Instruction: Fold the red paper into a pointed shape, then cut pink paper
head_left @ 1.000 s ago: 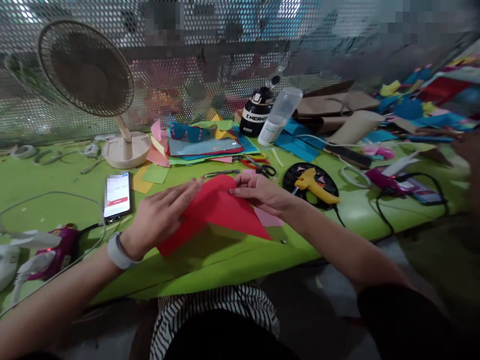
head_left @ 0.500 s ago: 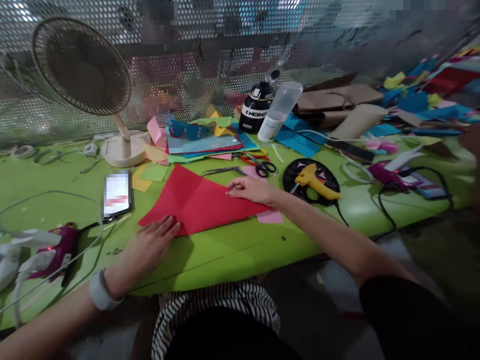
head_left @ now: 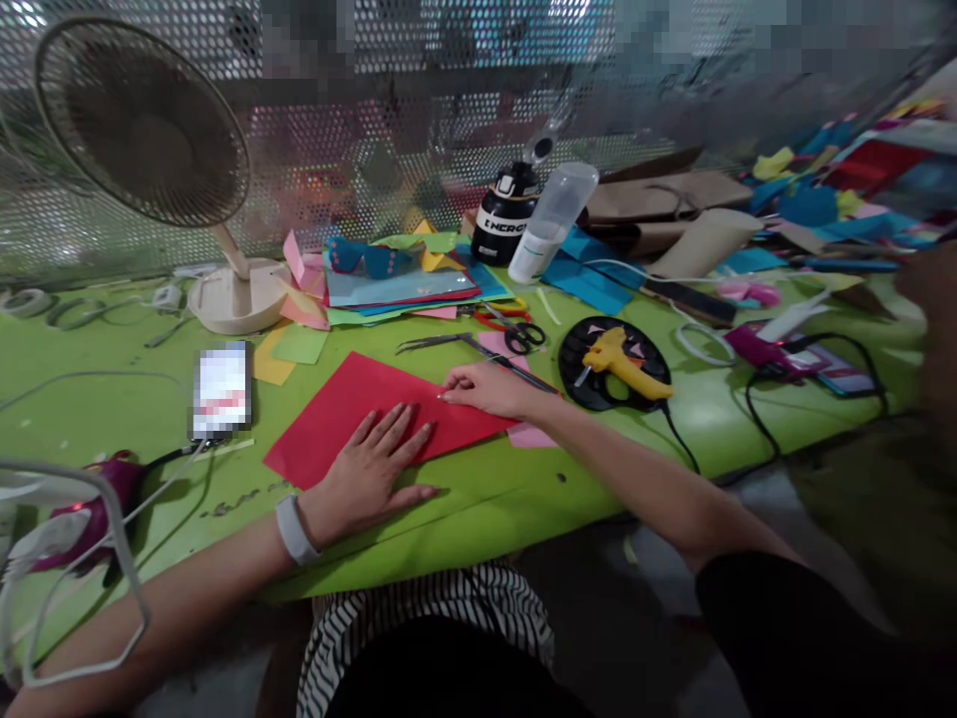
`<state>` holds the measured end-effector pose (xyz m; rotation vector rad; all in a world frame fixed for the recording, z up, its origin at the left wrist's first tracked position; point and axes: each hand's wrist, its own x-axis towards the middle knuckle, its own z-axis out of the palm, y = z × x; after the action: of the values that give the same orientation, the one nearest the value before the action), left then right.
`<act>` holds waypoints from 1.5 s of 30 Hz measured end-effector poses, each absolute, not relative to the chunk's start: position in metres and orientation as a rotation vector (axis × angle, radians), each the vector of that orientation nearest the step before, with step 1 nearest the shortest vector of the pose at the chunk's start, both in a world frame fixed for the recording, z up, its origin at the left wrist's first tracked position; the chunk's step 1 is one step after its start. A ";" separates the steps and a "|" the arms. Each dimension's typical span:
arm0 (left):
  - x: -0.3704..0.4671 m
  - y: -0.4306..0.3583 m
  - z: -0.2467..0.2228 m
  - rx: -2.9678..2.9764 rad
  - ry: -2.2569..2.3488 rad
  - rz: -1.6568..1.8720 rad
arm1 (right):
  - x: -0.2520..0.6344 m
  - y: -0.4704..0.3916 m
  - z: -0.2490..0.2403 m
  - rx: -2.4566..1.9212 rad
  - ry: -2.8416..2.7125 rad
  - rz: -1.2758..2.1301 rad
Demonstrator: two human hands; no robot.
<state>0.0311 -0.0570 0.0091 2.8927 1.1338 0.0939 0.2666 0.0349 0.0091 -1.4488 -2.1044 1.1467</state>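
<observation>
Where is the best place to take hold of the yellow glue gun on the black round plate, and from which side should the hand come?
Probably the handle of the yellow glue gun, the thick end pointing toward the table's near right edge. It lies flat on the black round plate, so coming from above and the right looks easiest; the right hand is nearest. I would avoid the nozzle end on the left.
</observation>
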 end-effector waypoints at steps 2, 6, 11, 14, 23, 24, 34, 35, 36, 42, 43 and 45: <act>0.030 -0.059 0.010 2.886 1.144 0.094 | 0.267 0.037 0.006 -1.457 -2.119 1.121; 0.030 -0.060 0.013 2.888 1.125 0.064 | 0.266 0.038 0.003 -1.472 -2.133 1.070; 0.031 -0.058 0.011 2.904 1.111 0.117 | 0.264 0.037 0.006 -1.539 -2.191 0.959; 0.031 -0.058 0.011 2.906 1.101 0.101 | 0.262 0.037 0.008 -1.576 -2.206 0.926; 0.030 -0.058 0.008 2.865 1.099 0.074 | 0.261 0.035 0.014 -1.627 -2.233 0.879; 0.030 -0.058 0.008 2.867 1.098 0.079 | 0.261 0.035 0.014 -1.628 -2.235 0.879; 0.030 -0.059 0.010 2.896 1.109 0.154 | 0.262 0.037 0.012 -1.589 -2.257 0.863; 0.029 -0.059 0.010 2.894 1.110 0.167 | 0.262 0.037 0.012 -1.584 -2.258 0.868; 0.029 -0.059 0.009 2.890 1.115 0.170 | 0.263 0.037 0.012 -1.580 -2.259 0.877; 0.030 -0.059 0.010 2.876 1.121 0.084 | 0.261 0.037 0.013 -1.570 -2.226 0.897; 0.030 -0.059 0.009 2.877 1.119 0.083 | 0.261 0.037 0.013 -1.561 -2.224 0.902; 0.030 -0.058 0.009 2.876 1.118 0.096 | 0.263 0.039 0.013 -1.527 -2.229 0.933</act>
<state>0.0295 -0.0579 0.0087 2.8757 1.1182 0.0956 0.2627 0.0388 0.0135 -1.5269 -2.2288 0.9331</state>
